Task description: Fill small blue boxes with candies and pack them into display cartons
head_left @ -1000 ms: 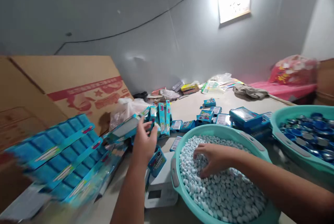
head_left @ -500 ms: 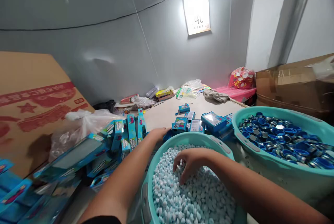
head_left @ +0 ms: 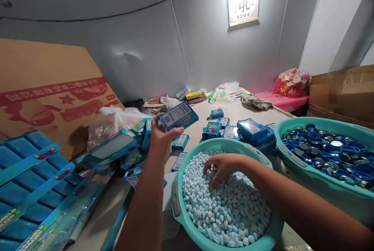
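Observation:
My left hand point(head_left: 162, 136) is closed around a small blue box point(head_left: 181, 115), raised tilted above the table to the left of the tub. Printed text and a barcode panel face me. My right hand point(head_left: 219, 167) is down in a turquoise tub point(head_left: 177, 208) full of small white and pale-blue candies point(head_left: 222, 216). Its fingers are curled round a few candies, and the fingertips are partly hidden among them. More small blue boxes point(head_left: 212, 129) lie just behind the tub.
A second turquoise tub point(head_left: 306, 165) at right holds blue and silver caps point(head_left: 336, 155). Trays of blue boxes point(head_left: 32, 181) stand at left before a large carton point(head_left: 52, 71). A grey cloth point(head_left: 255, 101) and plastic bags lie along the wall.
My left hand has risen from beside the tub, bringing up a blue box. My right hand remains in the candies, fingers curled. The view has swung left.

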A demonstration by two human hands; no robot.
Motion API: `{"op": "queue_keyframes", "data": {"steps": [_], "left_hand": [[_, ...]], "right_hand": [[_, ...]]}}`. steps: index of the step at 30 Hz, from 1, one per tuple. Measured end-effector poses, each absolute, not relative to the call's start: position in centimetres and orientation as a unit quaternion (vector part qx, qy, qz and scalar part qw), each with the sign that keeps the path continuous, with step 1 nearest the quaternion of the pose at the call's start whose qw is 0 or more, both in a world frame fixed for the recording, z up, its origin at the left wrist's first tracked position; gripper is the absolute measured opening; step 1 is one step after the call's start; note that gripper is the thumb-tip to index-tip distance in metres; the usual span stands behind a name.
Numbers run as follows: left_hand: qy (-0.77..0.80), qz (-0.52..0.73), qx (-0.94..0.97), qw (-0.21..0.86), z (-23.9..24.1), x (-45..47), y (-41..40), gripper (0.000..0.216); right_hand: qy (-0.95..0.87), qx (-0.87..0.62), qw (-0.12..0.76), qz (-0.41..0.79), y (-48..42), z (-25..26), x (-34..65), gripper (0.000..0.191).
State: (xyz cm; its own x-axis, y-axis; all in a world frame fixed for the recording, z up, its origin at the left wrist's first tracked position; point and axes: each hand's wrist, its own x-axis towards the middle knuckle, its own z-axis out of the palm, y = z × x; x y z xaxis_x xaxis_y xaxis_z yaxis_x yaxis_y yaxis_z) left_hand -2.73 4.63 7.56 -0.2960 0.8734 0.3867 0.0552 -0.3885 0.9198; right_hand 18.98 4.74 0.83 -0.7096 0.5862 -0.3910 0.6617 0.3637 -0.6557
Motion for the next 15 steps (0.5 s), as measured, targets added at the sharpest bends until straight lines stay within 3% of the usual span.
{"op": "queue_keyframes", "data": {"steps": [2,6,9,11,15], "left_hand": [[0.398,0.721,0.411,0.392,6.5,-1.4,1.3,0.068],[0.421,0.678,0.386,0.462,2.8,0.2,-0.8,0.064],[0.452,0.646,0.428,0.441,0.7,0.1,0.2,0.074],[0.48,0.611,0.482,0.406,-0.1,-0.1,0.7,0.076],[0.508,0.552,0.542,0.379,-0.5,-0.1,0.4,0.054]], "right_hand": [[0.825,0.381,0.053,-0.413,4.4,1.2,19.1,0.078],[0.845,0.376,0.03,-0.378,2.5,1.0,18.8,0.096],[0.884,0.352,-0.009,-0.308,0.9,-0.2,17.9,0.119],[0.897,0.356,-0.036,-0.261,0.6,-1.1,17.4,0.121],[0.898,0.397,-0.02,-0.187,3.2,-1.5,16.2,0.118]]}}
